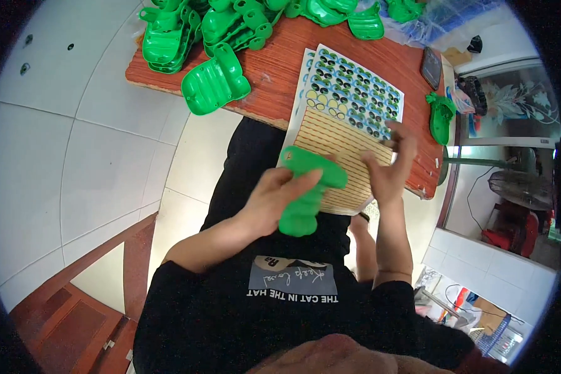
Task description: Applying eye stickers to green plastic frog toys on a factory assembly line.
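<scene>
My left hand [269, 202] grips a green plastic shell piece [304, 196], lobed in outline, above my lap, with the thumb lying across it. My right hand [393, 165] hovers over the right side of a sticker sheet [336, 159], its thumb and fingers apart and slightly blurred. I see nothing between those fingers. Rows of eye-shaped stickers cover the sheet's far part, with a few pale yellow ovals. Its near part is tan with red wavy stripes and sticks out past the table edge over my lap. Another sheet lies beneath it.
Stacks of green shells [168, 40] crowd the far left of the reddish wooden table [271, 68], and one shell [215, 81] overhangs its edge. More lie at the back. A phone [431, 67] and a green piece [441, 117] are at the right. A fan [511, 190] stands beyond.
</scene>
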`<action>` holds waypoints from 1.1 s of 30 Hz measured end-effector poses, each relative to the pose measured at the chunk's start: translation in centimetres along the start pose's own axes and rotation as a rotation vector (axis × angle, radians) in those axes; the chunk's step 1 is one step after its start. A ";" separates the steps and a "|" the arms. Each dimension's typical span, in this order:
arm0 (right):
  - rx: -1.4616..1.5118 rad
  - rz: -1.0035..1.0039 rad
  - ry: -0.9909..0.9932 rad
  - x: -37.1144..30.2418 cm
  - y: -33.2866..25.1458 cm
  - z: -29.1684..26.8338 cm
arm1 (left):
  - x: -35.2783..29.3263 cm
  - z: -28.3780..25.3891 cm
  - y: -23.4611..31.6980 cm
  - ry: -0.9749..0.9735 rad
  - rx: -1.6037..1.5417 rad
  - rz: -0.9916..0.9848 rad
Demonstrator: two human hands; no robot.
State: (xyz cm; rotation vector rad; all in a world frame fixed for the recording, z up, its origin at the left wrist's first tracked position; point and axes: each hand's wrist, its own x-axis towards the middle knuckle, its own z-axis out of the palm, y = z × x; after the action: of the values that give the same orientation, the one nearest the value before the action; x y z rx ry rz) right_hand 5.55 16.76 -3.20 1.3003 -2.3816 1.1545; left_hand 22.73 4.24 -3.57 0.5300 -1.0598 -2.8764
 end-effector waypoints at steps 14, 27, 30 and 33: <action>-0.086 0.272 0.101 -5.0 4.9 -4.0 | 3.0 -7.4 11.7 0.292 1.794 1.184; -0.111 0.185 0.240 -1.7 8.4 -3.6 | 0.1 -6.6 6.7 0.554 1.354 1.430; 0.049 0.078 0.156 3.6 7.2 -1.5 | 0.5 -4.5 3.4 0.229 1.304 1.276; -0.125 -0.066 0.067 8.9 6.8 2.0 | 2.2 -2.7 0.8 0.103 1.442 1.166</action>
State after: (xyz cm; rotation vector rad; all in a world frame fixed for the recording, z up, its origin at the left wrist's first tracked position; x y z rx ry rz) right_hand -4.69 11.86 -3.85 1.2693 -2.3052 0.9975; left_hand 21.46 1.63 -5.68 -0.0475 -2.2028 -0.8330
